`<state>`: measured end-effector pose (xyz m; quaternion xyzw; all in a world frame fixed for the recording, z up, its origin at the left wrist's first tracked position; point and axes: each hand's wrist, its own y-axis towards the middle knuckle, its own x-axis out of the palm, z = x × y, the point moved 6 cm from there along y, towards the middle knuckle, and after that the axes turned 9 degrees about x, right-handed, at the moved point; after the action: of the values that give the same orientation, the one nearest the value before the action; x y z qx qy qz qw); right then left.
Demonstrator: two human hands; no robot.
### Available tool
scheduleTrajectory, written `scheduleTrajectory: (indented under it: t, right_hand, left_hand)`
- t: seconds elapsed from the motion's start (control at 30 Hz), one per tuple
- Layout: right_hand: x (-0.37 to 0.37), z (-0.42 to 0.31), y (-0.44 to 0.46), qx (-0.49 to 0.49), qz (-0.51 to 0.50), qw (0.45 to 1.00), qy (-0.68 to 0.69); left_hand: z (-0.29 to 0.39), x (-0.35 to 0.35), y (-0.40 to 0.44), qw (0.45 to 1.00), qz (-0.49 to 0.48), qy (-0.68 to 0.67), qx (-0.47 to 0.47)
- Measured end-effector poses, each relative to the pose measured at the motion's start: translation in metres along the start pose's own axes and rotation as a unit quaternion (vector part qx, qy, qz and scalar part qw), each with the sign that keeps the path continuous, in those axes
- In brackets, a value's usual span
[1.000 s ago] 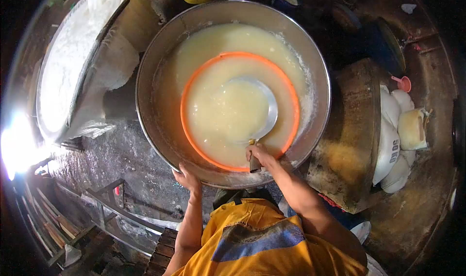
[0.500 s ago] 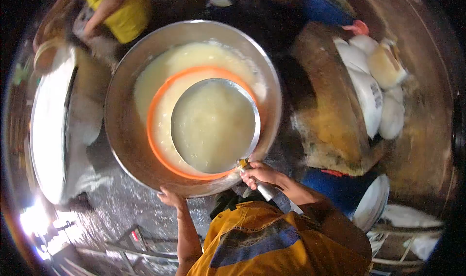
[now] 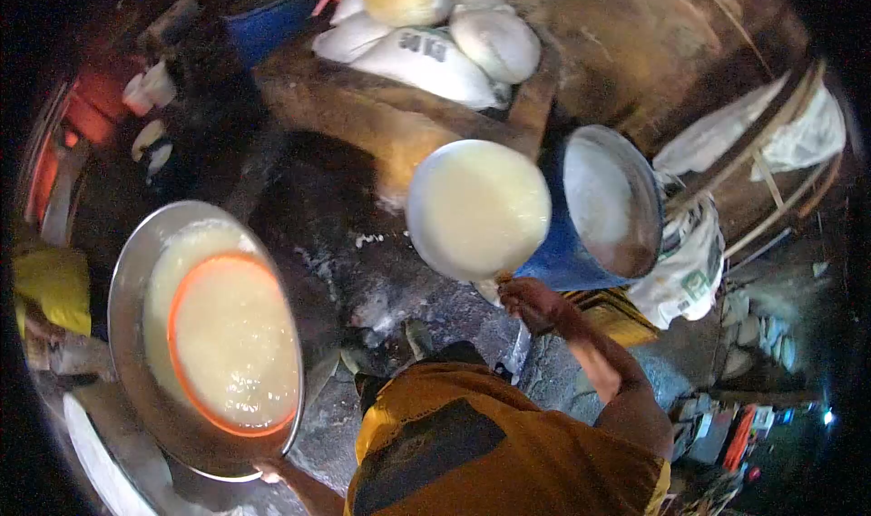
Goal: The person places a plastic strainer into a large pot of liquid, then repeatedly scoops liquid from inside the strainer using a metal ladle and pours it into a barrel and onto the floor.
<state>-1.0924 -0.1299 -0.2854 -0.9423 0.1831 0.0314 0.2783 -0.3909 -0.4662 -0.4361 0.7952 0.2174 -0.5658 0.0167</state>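
Dark floor (image 3: 454,315); beside the blue barrel (image 3: 555,260), your right grip (image 3: 535,304) clasps the likely heavy ladle (image 3: 414,215) by its handle (image 3: 504,278); left grip (image 3: 269,470) touches basin (image 3: 136,348), closure unclear.

A full ladle (image 3: 416,235) and a wide metal basin (image 3: 143,398).
The round, broad ladle was held by its handle in the right hand (image 3: 533,304), its bowl just beyond the fingers, filled with pale cream liquid (image 3: 485,209) across most of its width. The silvery basin lay well to the left of that hand, its near rim at the left hand (image 3: 270,470). Inside it, beyond the left hand, an orange ring (image 3: 172,330) encircled more cream liquid, glossy in spots, with more of it outside the ring.
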Motion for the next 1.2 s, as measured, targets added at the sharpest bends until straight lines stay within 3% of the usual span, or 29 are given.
scheduleTrajectory:
  t: [0.03,0.1,0.13,0.17,0.3,0.37,0.47,0.5,0.57,0.63,0.73,0.77,0.87,0.93,1.03,1.1,1.17,1.2]
  right_hand:
    - [-0.028,0.022,-0.008,-0.026,0.022,0.997,-0.075]
    - [-0.084,0.079,-0.007,0.077,-0.014,0.965,0.249]
    - [-0.097,0.110,-0.004,0.189,-0.069,0.771,0.604]
    - [-0.116,0.109,0.002,0.094,-0.089,0.753,0.645]
    - [-0.167,0.037,-0.011,-0.013,-0.087,0.764,0.639]
    - [-0.171,-0.009,-0.002,-0.103,-0.194,0.686,0.694]
    - [-0.132,-0.088,0.004,-0.075,-0.139,0.692,0.705]
    - [-0.114,-0.108,0.010,-0.033,-0.079,0.795,0.600]
    - [-0.067,-0.128,0.039,-0.014,-0.063,0.879,0.472]
    - [0.000,-0.153,0.069,0.045,-0.044,0.929,0.364]
    - [0.123,-0.193,0.119,0.059,-0.058,0.956,0.282]
    - [0.165,-0.203,0.135,0.063,-0.105,0.958,0.260]
    - [0.272,-0.209,0.202,0.049,-0.162,0.969,0.179]
    - [0.329,-0.211,0.242,0.023,-0.106,0.986,0.123]
    - [0.389,-0.194,0.310,-0.020,0.037,0.997,0.057]
    - [0.410,-0.151,0.363,-0.127,0.168,0.961,-0.178]
    - [0.435,-0.175,0.344,-0.115,0.196,0.928,-0.294]
    - [0.447,-0.143,0.362,-0.104,0.146,0.949,-0.260]
  left_hand:
    - [0.008,-0.010,-0.004,1.000,-0.002,-0.028,-0.005]
    - [0.024,-0.026,-0.012,0.998,-0.006,-0.060,-0.006]
    - [0.029,-0.031,-0.015,0.997,-0.007,-0.072,-0.008]
    - [0.035,-0.035,-0.017,0.997,-0.007,-0.081,-0.004]
    - [0.050,-0.045,-0.022,0.994,-0.009,-0.107,0.007]
    - [0.055,-0.049,-0.024,0.993,-0.010,-0.115,0.011]
    - [0.057,-0.048,-0.027,0.990,-0.010,-0.137,0.010]
    - [0.057,-0.046,-0.026,0.990,-0.011,-0.143,0.009]
    - [0.052,-0.042,-0.024,0.987,-0.008,-0.162,0.000]
    - [0.039,-0.035,-0.023,0.982,-0.003,-0.186,-0.019]
    - [0.012,-0.019,-0.024,0.951,0.043,-0.292,-0.093]
    - [0.003,-0.012,-0.027,0.915,0.075,-0.371,-0.142]
    - [-0.011,-0.001,-0.047,0.710,0.169,-0.616,-0.296]
    - [-0.021,0.001,-0.054,0.660,0.177,-0.645,-0.342]
    - [-0.004,-0.018,-0.061,0.579,0.238,-0.720,-0.300]
    - [-0.006,-0.008,-0.061,0.615,0.249,-0.686,-0.298]
    - [0.000,-0.026,-0.062,0.582,0.245,-0.716,-0.299]
    - [0.000,-0.032,-0.060,0.566,0.243,-0.730,-0.296]
